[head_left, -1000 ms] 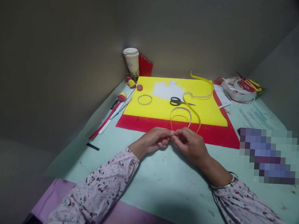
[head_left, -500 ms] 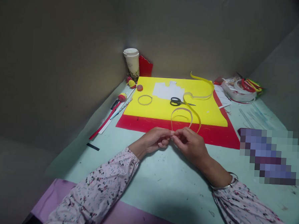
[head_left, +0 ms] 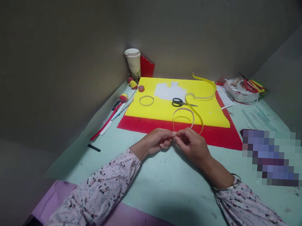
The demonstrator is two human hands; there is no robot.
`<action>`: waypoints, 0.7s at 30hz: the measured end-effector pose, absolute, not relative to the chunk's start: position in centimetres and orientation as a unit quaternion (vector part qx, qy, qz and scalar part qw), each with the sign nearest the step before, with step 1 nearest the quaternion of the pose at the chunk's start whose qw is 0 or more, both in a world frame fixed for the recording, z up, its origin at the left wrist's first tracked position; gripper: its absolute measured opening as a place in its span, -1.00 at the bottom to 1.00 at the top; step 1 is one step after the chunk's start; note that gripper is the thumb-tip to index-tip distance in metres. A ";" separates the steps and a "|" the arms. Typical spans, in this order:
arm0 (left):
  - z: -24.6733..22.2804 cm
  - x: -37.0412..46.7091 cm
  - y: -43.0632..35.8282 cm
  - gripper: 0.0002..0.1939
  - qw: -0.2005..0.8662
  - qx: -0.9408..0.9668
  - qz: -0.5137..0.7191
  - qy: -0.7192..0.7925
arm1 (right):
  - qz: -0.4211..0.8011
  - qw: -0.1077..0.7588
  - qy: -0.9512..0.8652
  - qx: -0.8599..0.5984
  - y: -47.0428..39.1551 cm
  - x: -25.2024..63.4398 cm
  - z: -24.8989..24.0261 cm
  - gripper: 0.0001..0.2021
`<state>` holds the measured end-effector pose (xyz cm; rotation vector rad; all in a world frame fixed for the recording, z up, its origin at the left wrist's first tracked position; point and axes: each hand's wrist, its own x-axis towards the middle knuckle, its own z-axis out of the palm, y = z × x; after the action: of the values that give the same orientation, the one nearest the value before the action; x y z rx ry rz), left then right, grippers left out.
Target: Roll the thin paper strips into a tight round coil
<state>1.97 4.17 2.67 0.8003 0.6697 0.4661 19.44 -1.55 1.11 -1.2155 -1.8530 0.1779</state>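
Note:
My left hand (head_left: 162, 139) and my right hand (head_left: 192, 144) meet at the fingertips, just in front of the red sheet (head_left: 140, 124). Both pinch the lower ends of a thin looped strip (head_left: 193, 117), which stands up above the fingers. A long yellow strip (head_left: 198, 119) curls from beside my right hand back over the yellow sheets (head_left: 163, 111). Black-handled scissors (head_left: 177, 102) lie on those sheets, beside white paper pieces (head_left: 167, 91). A small ring (head_left: 146, 100) rests to their left.
A lidded cup (head_left: 133, 64) stands at the back left, near a red-and-yellow roll (head_left: 123, 97) and narrow strips (head_left: 104, 126). At the back right sits a container (head_left: 240, 92) of coils. A pixelated object (head_left: 270, 158) lies at the right.

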 end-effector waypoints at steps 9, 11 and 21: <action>2.9 2.0 4.0 -0.76 0.835 0.385 0.228 0.321 | 0.102 0.447 -0.740 -0.492 -1.6 19.5 1.4 -0.96; 3.0 2.0 4.0 -0.76 0.835 0.388 0.228 0.318 | 0.110 0.443 -0.738 -0.497 -1.6 19.4 1.5 -0.95; 3.0 2.1 3.9 -0.75 0.834 0.385 0.234 0.319 | 0.067 0.444 -0.740 -0.502 -1.7 19.3 1.4 -0.93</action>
<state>2.09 3.92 2.97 0.8155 0.6749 0.4952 19.27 -1.71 1.43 -1.2442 -1.8337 0.1668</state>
